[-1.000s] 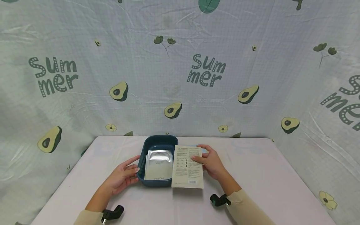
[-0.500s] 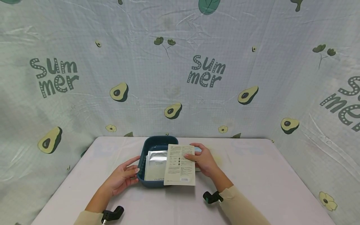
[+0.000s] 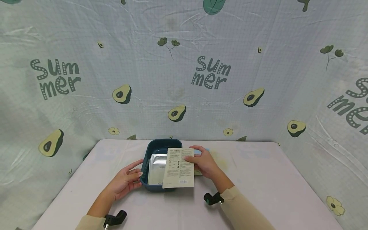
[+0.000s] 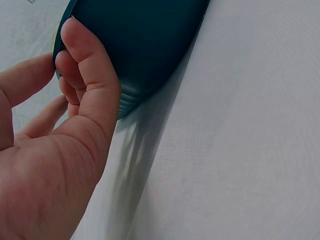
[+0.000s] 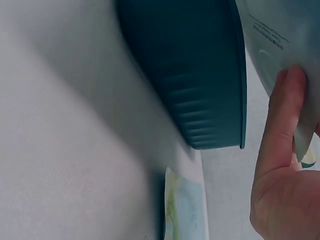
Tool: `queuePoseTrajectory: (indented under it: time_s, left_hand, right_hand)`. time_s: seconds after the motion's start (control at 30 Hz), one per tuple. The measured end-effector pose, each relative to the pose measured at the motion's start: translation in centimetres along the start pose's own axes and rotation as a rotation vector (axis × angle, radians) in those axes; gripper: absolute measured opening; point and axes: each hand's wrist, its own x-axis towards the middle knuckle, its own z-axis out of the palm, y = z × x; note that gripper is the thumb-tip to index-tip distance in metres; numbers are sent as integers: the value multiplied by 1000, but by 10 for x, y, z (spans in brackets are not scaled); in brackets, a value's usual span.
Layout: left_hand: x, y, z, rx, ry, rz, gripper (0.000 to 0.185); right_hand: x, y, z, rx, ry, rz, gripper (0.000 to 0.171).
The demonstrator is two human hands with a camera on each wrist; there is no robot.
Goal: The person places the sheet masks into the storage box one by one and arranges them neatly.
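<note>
the right hand (image 3: 205,164) pinches a flat cream sachet (image 3: 179,167) by its right edge, thumb on the printed back and the fingers curled under it, holding it partly over the open top of a dark teal plastic bin (image 3: 161,145). the sachet's left part overhangs the bin, its right part is clear of the rim, and it looks raised a little above the bin rather than resting in it. inside the bin lies a silver foil sachet (image 3: 156,167), flat on the bottom. the left hand (image 3: 126,180) rests against the bin's left wall near the front corner, fingertips (image 4: 75,45) bent onto the rim, steadying it.

the held sachet looks light and thin, and it stays nearly flat from a grip on one side, so it is probably semi-stiff with a soft filling. its film surface is likely smooth and a bit slippery. an edge pinch with the thumb on top suits it, ideally at mid-length of the long side so it does not droop or swing. squeezing the middle hard could crease it.

another pale sachet (image 5: 185,210) lies flat on the white tablecloth (image 3: 258,172) just beside the bin, below the right hand. an avocado-print cloth (image 3: 184,70) hangs behind the table.
</note>
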Motion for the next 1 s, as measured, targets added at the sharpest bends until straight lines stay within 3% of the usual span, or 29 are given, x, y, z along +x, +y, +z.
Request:
queuePoseTrajectory:
  time_s: [0.3, 0.6, 1.0]
  left_hand:
    - [0, 0, 0, 7, 14, 0, 78]
    - [0, 0, 1, -3, 9, -3, 78]
    - [0, 0, 2, -12, 10, 0, 77]
  right_hand:
    - [6, -3, 7, 28, -50, -12, 66]
    - [13, -9, 16, 13, 24, 19, 65]
    - [17, -12, 21, -23, -31, 15, 66]
